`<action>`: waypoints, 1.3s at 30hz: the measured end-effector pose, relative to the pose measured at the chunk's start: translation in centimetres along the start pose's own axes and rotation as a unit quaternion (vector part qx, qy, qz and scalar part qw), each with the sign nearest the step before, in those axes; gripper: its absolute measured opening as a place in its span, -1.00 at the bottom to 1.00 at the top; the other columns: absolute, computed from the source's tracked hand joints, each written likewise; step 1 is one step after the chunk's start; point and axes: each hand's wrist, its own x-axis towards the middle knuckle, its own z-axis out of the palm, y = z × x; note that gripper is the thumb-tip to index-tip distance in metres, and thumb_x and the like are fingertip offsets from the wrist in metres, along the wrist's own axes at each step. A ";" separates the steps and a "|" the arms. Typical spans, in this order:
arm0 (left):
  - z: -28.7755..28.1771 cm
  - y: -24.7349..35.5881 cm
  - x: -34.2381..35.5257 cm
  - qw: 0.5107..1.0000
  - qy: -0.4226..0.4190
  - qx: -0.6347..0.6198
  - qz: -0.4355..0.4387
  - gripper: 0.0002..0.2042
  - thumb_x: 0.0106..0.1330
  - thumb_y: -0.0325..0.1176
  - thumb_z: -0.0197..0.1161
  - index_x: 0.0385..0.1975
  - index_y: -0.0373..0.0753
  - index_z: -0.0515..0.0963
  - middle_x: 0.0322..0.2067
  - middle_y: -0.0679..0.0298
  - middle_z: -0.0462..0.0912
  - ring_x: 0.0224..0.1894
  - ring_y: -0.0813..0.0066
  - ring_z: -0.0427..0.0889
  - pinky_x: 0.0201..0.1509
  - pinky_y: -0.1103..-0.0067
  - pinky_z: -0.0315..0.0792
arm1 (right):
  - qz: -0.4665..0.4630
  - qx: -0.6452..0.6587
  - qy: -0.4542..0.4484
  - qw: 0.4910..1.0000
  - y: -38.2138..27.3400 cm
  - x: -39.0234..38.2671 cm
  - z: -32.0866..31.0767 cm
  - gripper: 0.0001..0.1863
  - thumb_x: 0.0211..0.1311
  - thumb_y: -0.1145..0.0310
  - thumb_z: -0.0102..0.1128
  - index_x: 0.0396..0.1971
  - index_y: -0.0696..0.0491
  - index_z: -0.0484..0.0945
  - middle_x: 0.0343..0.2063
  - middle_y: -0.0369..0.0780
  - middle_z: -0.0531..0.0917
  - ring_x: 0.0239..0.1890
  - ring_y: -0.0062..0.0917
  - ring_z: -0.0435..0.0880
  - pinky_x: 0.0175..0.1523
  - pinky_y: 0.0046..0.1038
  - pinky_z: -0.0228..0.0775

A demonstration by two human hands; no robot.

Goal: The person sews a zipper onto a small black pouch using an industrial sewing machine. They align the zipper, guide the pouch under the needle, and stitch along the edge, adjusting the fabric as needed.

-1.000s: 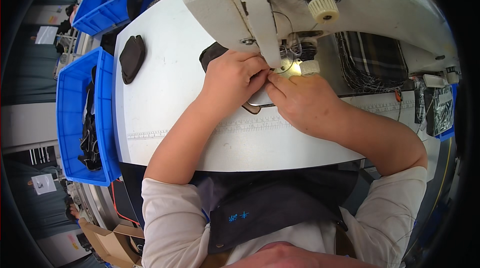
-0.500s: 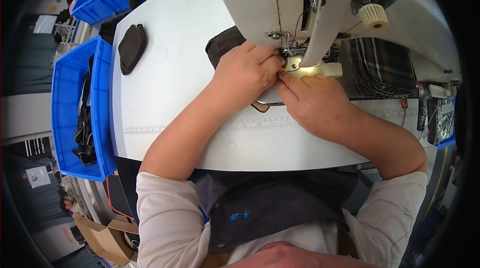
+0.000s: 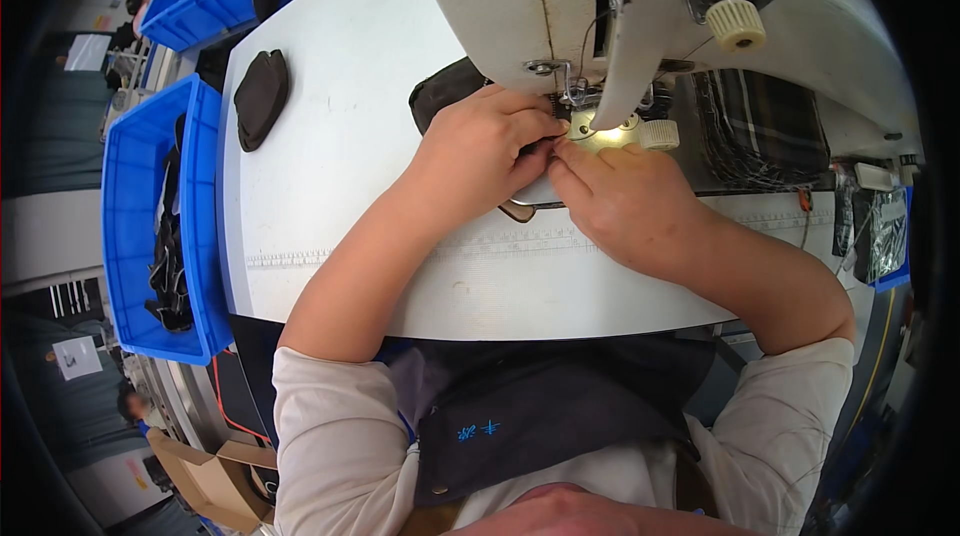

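Under the head of a white sewing machine (image 3: 500,6), my left hand (image 3: 482,148) is closed on a dark fabric piece (image 3: 440,91), which sticks out behind the knuckles. My right hand (image 3: 630,198) lies at the near side of the lit metal needle plate (image 3: 607,133). Its thumb and forefinger are pinched together against the left fingertips, at the edge of the same piece. The fingers hide most of the fabric there. A small tan-edged flap (image 3: 517,211) shows below my hands.
A finished-looking dark padded piece (image 3: 262,101) lies on the white table (image 3: 340,166) at left. A blue bin (image 3: 118,236) with dark scraps stands beside the table, another blue bin (image 3: 200,11) behind. Stacked plaid fabric pieces (image 3: 770,126) sit right of the needle.
My left fingers have shifted slightly, the thumb now lower and more apart from the forefinger. My right hand has moved very little.
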 end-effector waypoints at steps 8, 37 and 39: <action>1.7 0.1 -0.4 0.999 0.044 0.006 0.004 -0.81 0.14 -0.42 0.40 -0.23 -0.19 0.72 -0.25 0.32 0.69 -0.12 0.27 0.71 -0.15 0.40 0.63 | -0.023 -0.022 0.028 0.999 0.2 -0.1 0.2 -0.77 -0.03 0.42 0.28 -0.33 0.16 0.61 -0.33 -0.15 0.66 -0.43 -0.46 0.68 -0.39 -0.41 0.52; 0.6 1.2 -0.2 0.997 0.036 -0.018 -0.073 -0.80 0.14 -0.39 0.40 -0.23 -0.24 0.76 -0.21 0.25 0.73 -0.16 0.21 0.73 -0.12 0.39 0.63 | -0.004 -0.037 0.017 0.999 0.7 0.3 -0.9 -0.77 0.00 0.44 0.30 -0.27 0.10 0.61 -0.25 -0.24 0.67 -0.32 -0.56 0.72 -0.38 -0.50 0.53; 0.6 1.1 -0.1 0.997 0.032 0.011 -0.063 -0.80 0.13 -0.38 0.41 -0.23 -0.22 0.76 -0.20 0.26 0.74 -0.16 0.21 0.73 -0.11 0.39 0.64 | -0.007 -0.049 0.020 0.999 0.7 0.3 -0.8 -0.77 0.00 0.44 0.31 -0.28 0.10 0.61 -0.24 -0.23 0.68 -0.31 -0.56 0.73 -0.38 -0.51 0.53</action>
